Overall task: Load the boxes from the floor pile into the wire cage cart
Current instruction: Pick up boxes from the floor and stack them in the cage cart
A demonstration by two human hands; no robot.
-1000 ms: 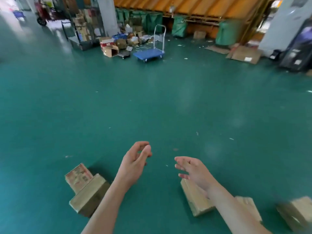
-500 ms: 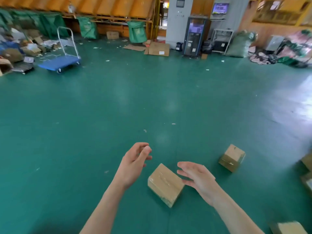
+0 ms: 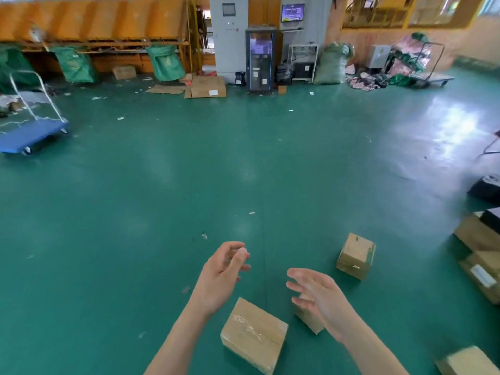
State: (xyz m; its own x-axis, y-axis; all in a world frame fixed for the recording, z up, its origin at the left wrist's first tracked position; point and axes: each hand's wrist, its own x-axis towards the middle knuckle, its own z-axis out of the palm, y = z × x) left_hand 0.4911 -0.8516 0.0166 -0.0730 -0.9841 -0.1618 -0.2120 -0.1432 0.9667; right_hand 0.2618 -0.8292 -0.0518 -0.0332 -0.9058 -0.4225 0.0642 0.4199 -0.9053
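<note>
Far left, a blue flat trolley (image 3: 29, 136) is parked on the green floor (image 3: 162, 212), well apart from the work. Nearer, the left hand (image 3: 219, 277) hangs above the floor with fingers loosely curled, its grip released and empty. Just right of it and nearer lies a taped box (image 3: 254, 334), probably the next pick, since both hands bracket it. A smaller box (image 3: 308, 318) sits partly hidden behind the right hand (image 3: 322, 296), whose fingers are spread, its grip also released. Farther right a lone box (image 3: 355, 255) stands by itself, and more boxes (image 3: 476, 239) crowd the right edge. The wire cage cart is not in view.
</note>
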